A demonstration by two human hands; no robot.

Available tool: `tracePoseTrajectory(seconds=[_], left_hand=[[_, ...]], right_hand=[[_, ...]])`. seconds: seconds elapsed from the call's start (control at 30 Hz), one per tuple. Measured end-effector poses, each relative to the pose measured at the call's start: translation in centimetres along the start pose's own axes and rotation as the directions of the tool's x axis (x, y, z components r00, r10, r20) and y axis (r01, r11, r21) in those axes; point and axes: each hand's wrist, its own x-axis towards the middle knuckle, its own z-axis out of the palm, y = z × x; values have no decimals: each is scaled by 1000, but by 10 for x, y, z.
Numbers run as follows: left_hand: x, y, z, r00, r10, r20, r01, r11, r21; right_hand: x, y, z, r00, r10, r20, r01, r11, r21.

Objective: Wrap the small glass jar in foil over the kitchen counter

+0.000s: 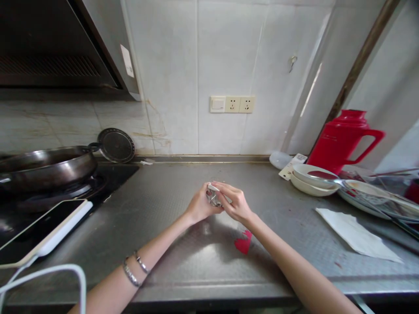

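Over the middle of the steel counter [163,192], my two hands meet around a small silver-and-white object [213,197] that looks crumpled, with dark lines on it. My left hand [200,205] is closed around it from the left. From the right, the bent fingers of my right hand [236,201] press on its top and side. Much of the object is hidden by the fingers, so its exact kind does not show. On the counter below my right wrist lies a torn-looking red scrap [242,243].
At left, a steel pan [49,168] sits on the black stove, with a phone [39,231] and white cable [62,268] nearer me. On the right are stacked bowls [310,185], a red thermos [342,141], plates [379,205] and a white paper sheet [356,235].
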Motion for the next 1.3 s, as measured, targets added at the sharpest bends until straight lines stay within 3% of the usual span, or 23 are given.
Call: tracePoseTrajectory(seconds=[0.1, 0.23, 0.47, 0.53, 0.6, 0.67, 0.73, 0.93, 1.3], left_hand=[[1, -2, -1, 998, -47, -34, 49, 998, 46], [1, -6, -2, 998, -53, -45, 55, 997, 57], [1, -12, -4, 995, -97, -10, 96, 995, -17], [2, -10, -4, 988, -154, -21, 154, 988, -23], [3, -5, -4, 981, -192, -36, 191, 981, -22], [4, 0, -4, 981, -190, -48, 188, 981, -43], [4, 2, -3, 983, -171, -61, 167, 983, -73], [3, 1, -1, 985, -153, -73, 141, 979, -145], [9, -10, -7, 976, -208, -56, 188, 949, -251]], right_hand=[[-1, 1, 1, 991, -118, 62, 122, 990, -66], [-2, 3, 3, 975, -187, 122, 203, 970, -135], [-1, -7, 4, 943, -302, 138, 317, 943, -102], [0, -9, 3, 966, -249, 71, 254, 964, -73], [2, -8, 1, 990, -114, -78, 110, 993, -45], [4, -5, -2, 971, 61, -232, -65, 998, -10], [6, -2, -4, 934, 183, -306, -186, 982, 19], [7, -1, -2, 958, 198, -206, -186, 980, 75], [4, -8, -4, 979, 148, -141, -133, 985, 112]])
